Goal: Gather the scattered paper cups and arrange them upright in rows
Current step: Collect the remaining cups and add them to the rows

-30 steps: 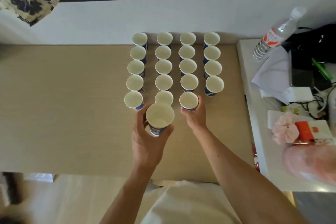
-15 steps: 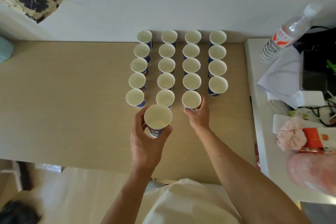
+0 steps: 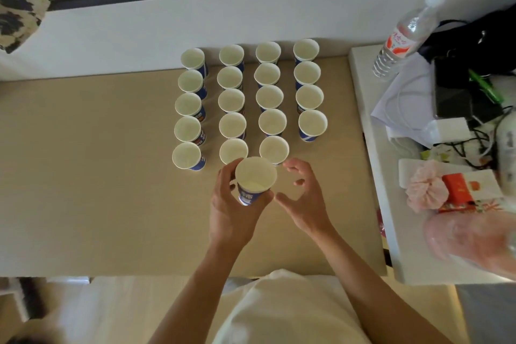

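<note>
Final placement step, I judge; left hand (image 3: 231, 215) grips one upright cup (image 3: 255, 180) at frame centre, just below the rows (image 3: 269, 98); right hand (image 3: 305, 200) beside it, empty, spread wide; next move: fill the right column's lower gap.

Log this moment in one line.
left hand: grips paper cup upright | right hand: open, empty | arranged cups: upright on table | rightmost column: nearest slot unfilled
</note>
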`<state>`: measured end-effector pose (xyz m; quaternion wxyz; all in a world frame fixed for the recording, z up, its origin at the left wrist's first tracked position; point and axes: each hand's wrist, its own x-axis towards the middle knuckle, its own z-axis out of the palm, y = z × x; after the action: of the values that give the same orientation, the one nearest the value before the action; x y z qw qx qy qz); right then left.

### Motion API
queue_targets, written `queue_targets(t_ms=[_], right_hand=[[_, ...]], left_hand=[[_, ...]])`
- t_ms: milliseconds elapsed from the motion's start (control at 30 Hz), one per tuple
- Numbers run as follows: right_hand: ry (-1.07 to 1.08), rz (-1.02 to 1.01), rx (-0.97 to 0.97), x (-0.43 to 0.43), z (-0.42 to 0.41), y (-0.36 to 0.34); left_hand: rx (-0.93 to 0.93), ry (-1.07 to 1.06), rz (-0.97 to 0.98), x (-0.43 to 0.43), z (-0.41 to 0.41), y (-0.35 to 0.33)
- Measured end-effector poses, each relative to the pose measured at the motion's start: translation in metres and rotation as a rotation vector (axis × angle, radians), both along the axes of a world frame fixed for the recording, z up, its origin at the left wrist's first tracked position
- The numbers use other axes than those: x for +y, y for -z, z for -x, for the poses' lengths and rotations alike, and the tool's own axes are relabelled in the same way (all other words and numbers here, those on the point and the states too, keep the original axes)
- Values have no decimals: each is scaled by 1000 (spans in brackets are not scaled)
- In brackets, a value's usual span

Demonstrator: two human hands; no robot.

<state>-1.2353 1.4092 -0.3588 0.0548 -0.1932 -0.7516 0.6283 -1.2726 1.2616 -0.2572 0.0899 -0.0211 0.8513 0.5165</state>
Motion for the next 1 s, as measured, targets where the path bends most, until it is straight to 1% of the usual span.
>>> queue_targets(t_ms=[67, 100, 200, 333, 400, 500, 767, 1000], right_hand=[[-140, 0, 35, 3, -5, -16], [-149, 21, 48, 5, -7, -23], [-80, 69, 101, 12, -6, -31], [73, -2, 118, 29, -1, -24], [180, -38, 83, 40, 3, -12], [268, -69, 26, 54, 13, 11], [314, -121, -85, 61, 30, 59], [348, -150, -99, 62, 35, 70]], left_hand=[[-56, 65, 3, 13, 3, 2], [-76, 106, 5, 20, 4, 2], [-82, 203, 17, 37, 6, 7], [-87, 276, 49, 47, 8, 7], [-91, 269, 62, 45, 8, 8], [-104, 227, 69, 39, 5, 10], [-89, 152, 48, 27, -5, 12], [-94, 99, 38, 18, -6, 11]])
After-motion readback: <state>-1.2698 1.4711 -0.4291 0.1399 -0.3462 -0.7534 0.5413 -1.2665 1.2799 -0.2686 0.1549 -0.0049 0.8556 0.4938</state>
